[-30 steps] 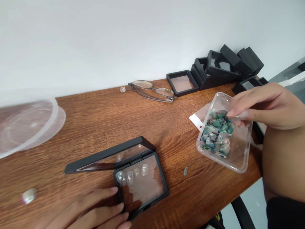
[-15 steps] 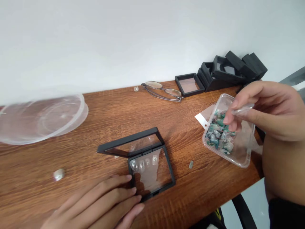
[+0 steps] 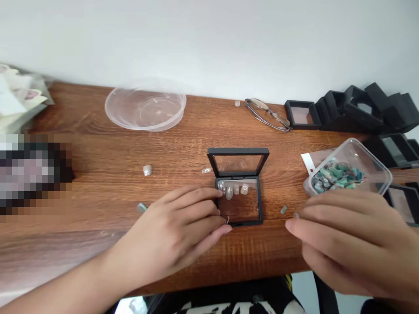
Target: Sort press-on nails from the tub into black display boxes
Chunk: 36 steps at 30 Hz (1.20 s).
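A small black display frame [image 3: 261, 200] lies open like a book on the wooden table, its lid tilted up at the back. Several clear nail-shaped pieces [image 3: 236, 189] stand in a row along the top of its film. My left hand [image 3: 183, 226] is at the frame's left side, fingertips over the edge and thumb by the front corner. My right hand [image 3: 347, 235] is closed in a pinch right of the frame; a small greyish bit shows at its fingertips, too little to name. Behind it, a clear plastic tub [image 3: 376, 168] holds many green and clear pieces [image 3: 337, 174].
Loose pieces lie about, such as a whitish one [image 3: 147, 170] and a green one [image 3: 283, 209]. Eyeglasses [image 3: 268, 115], a round clear plastic container [image 3: 145, 109] and stacked black frames [image 3: 366, 109] stand along the wall. White packets [image 3: 22, 93] are at far left.
The view has turned left. My right hand has come down from over the tub toward the frame, and the clear piece in its pinch is now mostly hidden. My left hand reaches further over the frame's edge.
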{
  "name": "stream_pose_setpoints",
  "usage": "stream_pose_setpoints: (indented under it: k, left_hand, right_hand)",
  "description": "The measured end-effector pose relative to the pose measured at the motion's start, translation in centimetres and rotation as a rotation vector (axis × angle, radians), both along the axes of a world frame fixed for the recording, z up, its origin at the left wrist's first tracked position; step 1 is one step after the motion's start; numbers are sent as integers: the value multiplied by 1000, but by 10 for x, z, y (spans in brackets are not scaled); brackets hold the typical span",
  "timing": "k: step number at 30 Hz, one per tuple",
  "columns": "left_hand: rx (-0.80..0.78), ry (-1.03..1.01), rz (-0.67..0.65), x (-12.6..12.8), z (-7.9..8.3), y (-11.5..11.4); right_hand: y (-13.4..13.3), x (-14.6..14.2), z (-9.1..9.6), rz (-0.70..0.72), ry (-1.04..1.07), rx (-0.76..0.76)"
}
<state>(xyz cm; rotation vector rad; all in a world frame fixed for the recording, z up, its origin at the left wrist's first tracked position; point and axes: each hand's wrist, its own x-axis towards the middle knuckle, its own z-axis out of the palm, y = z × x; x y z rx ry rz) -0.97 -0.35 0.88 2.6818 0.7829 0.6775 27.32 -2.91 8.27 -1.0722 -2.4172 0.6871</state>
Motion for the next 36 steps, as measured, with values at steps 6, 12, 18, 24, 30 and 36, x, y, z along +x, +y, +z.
stream_pose_setpoints:
  k: [6,12,18,24,30,36]
  left_hand:
    - [23,-25,-27,1,3,0]
    - [37,-35,-30,2,6,-2]
    - [37,-19,-32,1,5,-3]
    - [47,7,-39,1,4,-4]
    - [26,-13,-40,0,5,-4]
    - [-19,-18,-43,0,5,-3]
  right_hand:
    - [-7,-34,-8,28,-213,336]
    - [0,-41,-44,-123,-141,428]
    - [15,-30,-63,-203,-223,491]
    - [18,-30,-66,-197,-265,478]
    - [13,-28,-63,-192,-244,340]
    - [10,-27,-58,-195,-222,185]
